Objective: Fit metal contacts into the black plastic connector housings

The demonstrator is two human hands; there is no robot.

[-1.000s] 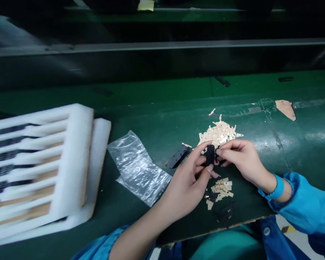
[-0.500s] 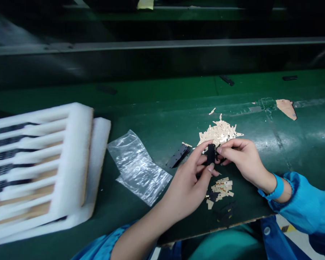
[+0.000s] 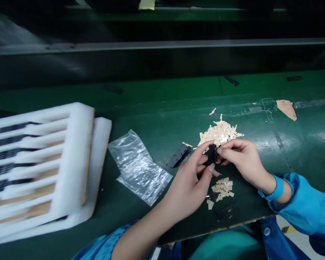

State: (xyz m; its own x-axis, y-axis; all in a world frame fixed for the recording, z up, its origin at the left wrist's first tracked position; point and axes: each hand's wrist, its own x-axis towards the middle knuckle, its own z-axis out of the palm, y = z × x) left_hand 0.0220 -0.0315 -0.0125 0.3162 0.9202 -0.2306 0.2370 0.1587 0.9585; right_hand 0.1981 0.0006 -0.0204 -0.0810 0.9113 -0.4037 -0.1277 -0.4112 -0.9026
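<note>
My left hand (image 3: 191,180) holds a small flat black plate (image 3: 212,154) between thumb and fingers, upright above the bench. At the plate's right edge my right hand (image 3: 239,157) is closed in a pinch on a thin dark piece (image 3: 217,156), which lies against the plate; its shape is mostly hidden by the fingertips. Behind both hands is a heap of small cream-coloured strips (image 3: 220,133). Just below them lies a smaller pile of cream pieces (image 3: 222,187) with dark and brass-coloured bits. Left of my left hand, a stack of black plates (image 3: 179,156) rests on the bench.
A clear plastic bag (image 3: 139,166) lies left of centre. White foam trays (image 3: 77,144) with black parts in their slots stand at the left. More black parts (image 3: 228,213) lie near the front edge. A torn tan scrap (image 3: 287,109) and loose black pieces (image 3: 294,78) are farther back.
The thin dark piece in my right fingers has come from slightly apart to against the black plate's right edge. Both hands otherwise stay almost in place.
</note>
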